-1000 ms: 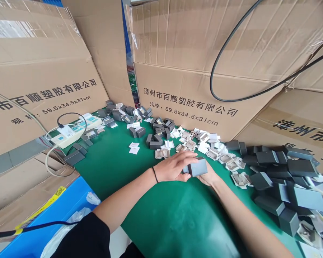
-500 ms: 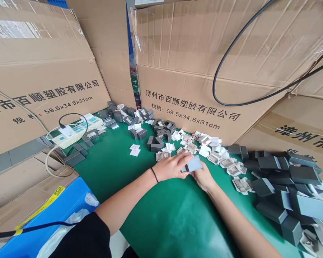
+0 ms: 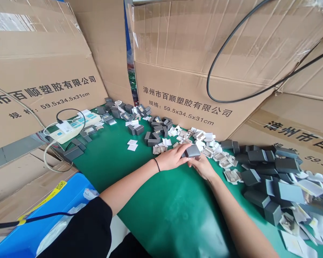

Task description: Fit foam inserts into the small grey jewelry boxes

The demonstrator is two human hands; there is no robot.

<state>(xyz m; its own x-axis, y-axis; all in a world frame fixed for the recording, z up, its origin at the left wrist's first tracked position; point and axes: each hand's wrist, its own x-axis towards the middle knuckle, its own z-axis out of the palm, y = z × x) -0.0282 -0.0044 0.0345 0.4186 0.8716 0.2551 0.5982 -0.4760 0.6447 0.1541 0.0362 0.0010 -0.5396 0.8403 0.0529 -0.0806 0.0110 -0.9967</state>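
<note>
A small dark grey box is held between both hands above the green table. My left hand grips its left side, thumb and fingers closed around that end. My right hand holds it from below and the right, its fingers partly hidden under the box. Just beyond the hands lie folded white and grey-brown card inserts. Several dark grey boxes stand behind them, and two small white cards rest to the left.
A heap of dark grey boxes and loose card pieces covers the right side. A white power strip with cables lies at the left. Large cardboard cartons wall in the back, with a hanging black cable. A blue bin stands lower left.
The box has tilted in my hands, so its face looks darker and lies flatter. My left fingers have stretched further along it. The view has shifted slightly to the right.
</note>
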